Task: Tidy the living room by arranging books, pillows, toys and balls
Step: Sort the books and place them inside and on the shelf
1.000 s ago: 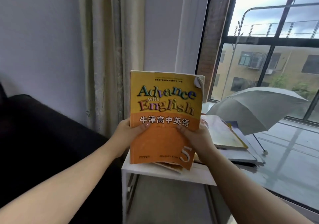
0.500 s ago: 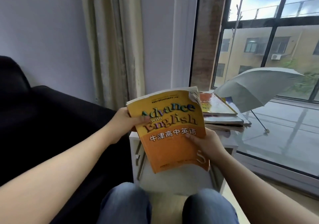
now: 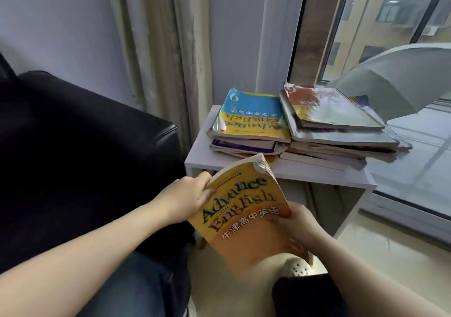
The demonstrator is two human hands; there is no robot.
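Note:
I hold an orange "Advance with English" book (image 3: 246, 214) in both hands, low and tilted, in front of a small white side table (image 3: 317, 178). My left hand (image 3: 188, 197) grips its upper left edge; my right hand (image 3: 297, 224) grips its right edge. On the table lie two stacks of books: a left stack topped by a blue and yellow book (image 3: 251, 116), and a right stack topped by a worn orange and grey book (image 3: 334, 108).
A black sofa (image 3: 80, 141) fills the left. Beige curtains (image 3: 158, 43) hang behind the table. A large window (image 3: 390, 18) is at the right, with an open grey umbrella (image 3: 395, 82) outside. My legs and a white shoe (image 3: 296, 268) are below.
The orange book has come down from upright in front of my face to low near my knees. My view has tilted down, showing the two book stacks on the table.

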